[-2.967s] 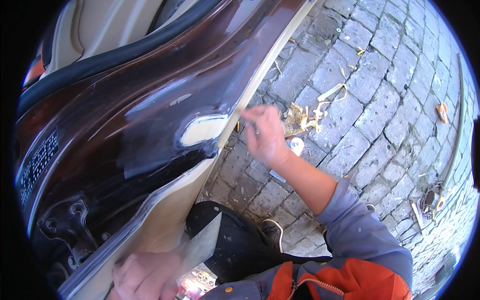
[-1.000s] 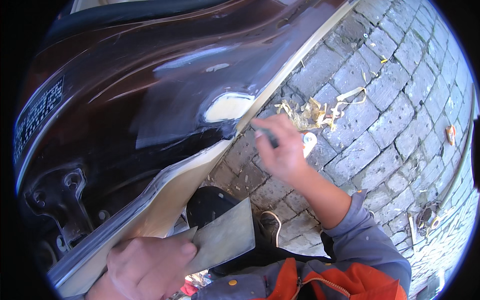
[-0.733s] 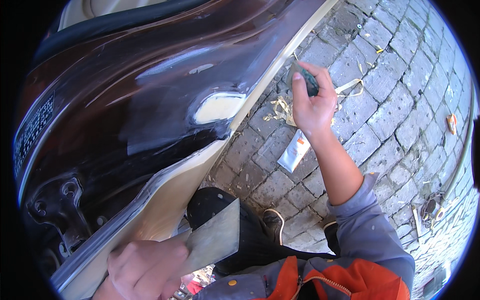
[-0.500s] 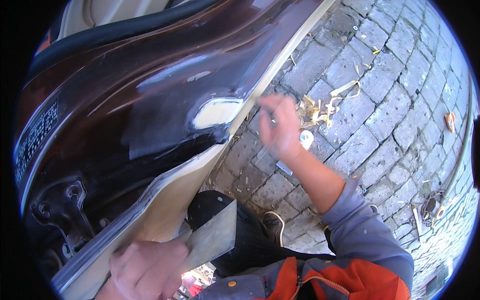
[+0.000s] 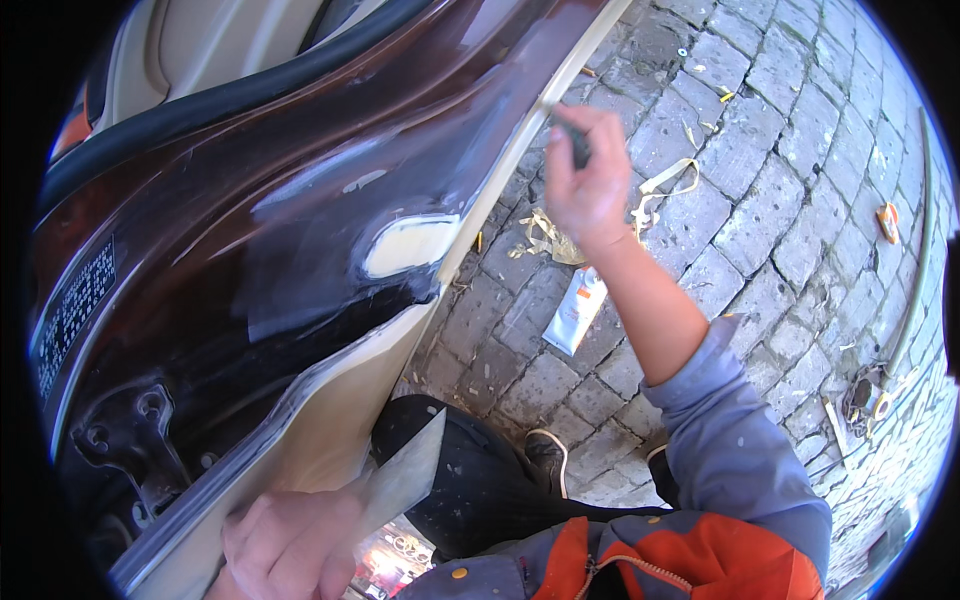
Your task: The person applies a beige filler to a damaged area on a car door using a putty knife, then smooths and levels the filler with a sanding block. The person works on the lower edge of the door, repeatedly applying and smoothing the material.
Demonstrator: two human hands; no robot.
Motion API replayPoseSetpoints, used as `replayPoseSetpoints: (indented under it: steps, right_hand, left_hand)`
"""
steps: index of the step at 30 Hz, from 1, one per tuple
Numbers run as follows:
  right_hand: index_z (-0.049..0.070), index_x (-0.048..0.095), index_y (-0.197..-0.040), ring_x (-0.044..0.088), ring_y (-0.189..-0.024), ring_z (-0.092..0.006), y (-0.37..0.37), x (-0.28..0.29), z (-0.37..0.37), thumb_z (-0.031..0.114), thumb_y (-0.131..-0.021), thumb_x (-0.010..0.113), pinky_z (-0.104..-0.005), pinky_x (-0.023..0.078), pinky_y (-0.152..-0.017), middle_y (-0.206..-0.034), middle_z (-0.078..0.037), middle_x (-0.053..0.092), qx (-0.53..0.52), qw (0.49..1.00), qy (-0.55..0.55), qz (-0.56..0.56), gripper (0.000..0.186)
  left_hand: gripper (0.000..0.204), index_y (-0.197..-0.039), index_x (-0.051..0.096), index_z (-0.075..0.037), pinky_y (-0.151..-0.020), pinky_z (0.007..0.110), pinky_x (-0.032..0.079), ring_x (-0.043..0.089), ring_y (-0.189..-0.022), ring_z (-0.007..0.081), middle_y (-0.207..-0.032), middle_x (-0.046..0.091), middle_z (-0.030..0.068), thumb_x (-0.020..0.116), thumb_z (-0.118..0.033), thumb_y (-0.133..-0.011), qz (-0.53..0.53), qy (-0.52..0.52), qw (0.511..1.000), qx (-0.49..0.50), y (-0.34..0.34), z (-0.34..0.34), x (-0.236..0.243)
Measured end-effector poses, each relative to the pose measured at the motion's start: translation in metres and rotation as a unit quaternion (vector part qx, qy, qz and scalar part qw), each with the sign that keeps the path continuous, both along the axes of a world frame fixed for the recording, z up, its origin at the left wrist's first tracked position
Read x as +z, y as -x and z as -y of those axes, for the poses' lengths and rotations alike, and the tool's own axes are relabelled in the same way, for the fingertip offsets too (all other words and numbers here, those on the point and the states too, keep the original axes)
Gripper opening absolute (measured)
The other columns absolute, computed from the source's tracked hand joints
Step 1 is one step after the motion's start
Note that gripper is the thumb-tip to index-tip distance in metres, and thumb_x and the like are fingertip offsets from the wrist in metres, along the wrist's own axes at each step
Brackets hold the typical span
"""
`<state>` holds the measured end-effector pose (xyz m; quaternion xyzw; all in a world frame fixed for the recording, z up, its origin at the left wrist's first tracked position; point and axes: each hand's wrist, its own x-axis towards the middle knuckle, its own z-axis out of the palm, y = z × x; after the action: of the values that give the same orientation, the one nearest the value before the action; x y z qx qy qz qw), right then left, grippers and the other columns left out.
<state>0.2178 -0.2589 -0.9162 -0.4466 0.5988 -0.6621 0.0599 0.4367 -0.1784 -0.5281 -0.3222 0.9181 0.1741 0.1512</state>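
Dark green and slightly blurred, pressed between the thumb and fingers of the right hand [image 5: 592,185]: looks like a small green block [image 5: 575,145], above and right of centre in the frame, close by the pale edge [image 5: 493,190] of the dark brown car door [image 5: 330,210]. Cannot tell whether touching that edge or just short of it. Probably light, fairly firm with a little give, perhaps slick if dusty or wet; best to take by the two opposite sides, leaving the broad face free.

At the lower left, with the left hand [image 5: 285,545] closed on one end, holds a flat grey plate [image 5: 412,470], tilted, with the free corner pointing up and right in front of the dark trousers [image 5: 490,480]. Likely thin, light and stiff with some spring, possibly sharp at rim and corners; best to pinch across the flat faces, away from the exposed edge.

Near the middle, on the door, note a cream patch [image 5: 412,246]. On the stone paving [image 5: 790,210], just left of the right forearm, see a white-and-orange tube [image 5: 577,312], likely soft and squeezable, with crumpled tape scraps [image 5: 545,238] just above.
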Motion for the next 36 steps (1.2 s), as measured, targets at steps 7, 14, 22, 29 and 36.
replayPoseSetpoints:
  steps: [7, 14, 22, 29, 36]
  right_hand:
    - [-0.001, 0.066, -0.116, 0.066, -0.098, -0.0302, -0.057, -0.014, -0.054, -0.003, -0.093, 0.067, -0.0378, 0.054, -0.085, -0.109, -0.018, 0.066, 0.166, 0.984, -0.004, 0.069, 0.023]
    - [0.003, 0.07, -0.111, 0.069, -0.095, -0.0332, 0.033, -0.005, 0.006, 0.002, -0.093, 0.066, -0.0407, 0.056, -0.083, -0.103, -0.017, 0.07, -0.034, 0.997, -0.035, 0.062, 0.018]
    - [0.006, 0.072, -0.116, 0.067, -0.101, -0.0354, 0.058, 0.014, 0.016, 0.004, -0.086, 0.071, -0.0431, 0.056, -0.086, -0.107, -0.016, 0.069, 0.043, 0.986, -0.1, -0.125, 0.03]
    - [0.007, 0.073, -0.116, 0.065, -0.102, -0.0315, -0.049, 0.039, -0.068, 0.005, -0.079, 0.073, -0.0409, 0.057, -0.088, -0.11, -0.012, 0.066, 0.275, 0.942, -0.158, -0.111, 0.038]
    - [0.003, 0.073, -0.118, 0.065, -0.121, -0.0249, -0.017, 0.006, -0.058, 0.002, -0.092, 0.067, -0.0381, 0.054, -0.102, -0.141, -0.013, 0.062, 0.196, 0.932, -0.122, 0.28, 0.026]
  left_hand:
    - [0.036, -0.124, 0.064, 0.003, -0.063, 0.036, 0.052, 0.068, -0.074, 0.0277, -0.096, 0.07, 0.0173, 0.06, 0.0, -0.089, -0.006, 0.007, 1.0, -0.009, -0.002, 0.001, -0.002]
    - [0.031, -0.122, 0.07, 0.007, -0.063, 0.036, 0.058, 0.072, -0.08, 0.0299, -0.1, 0.072, 0.0195, 0.064, 0.004, -0.092, -0.022, 0.003, 1.0, -0.019, 0.01, 0.006, 0.0]
    - [0.029, -0.121, 0.07, 0.008, -0.063, 0.036, 0.058, 0.072, -0.081, 0.0301, -0.1, 0.072, 0.0195, 0.065, 0.004, -0.093, -0.032, -0.009, 0.999, -0.011, 0.006, 0.005, -0.001]
    - [0.025, -0.117, 0.071, 0.007, -0.061, 0.034, 0.055, 0.069, -0.074, 0.0253, -0.094, 0.072, 0.0163, 0.067, 0.002, -0.093, -0.049, 0.012, 0.999, -0.005, 0.007, 0.004, -0.004]
    - [0.034, -0.123, 0.064, 0.003, -0.062, 0.035, 0.052, 0.067, -0.073, 0.0272, -0.096, 0.072, 0.0174, 0.061, -0.001, -0.089, 0.014, 0.009, 1.0, -0.014, 0.0, -0.001, 0.0]
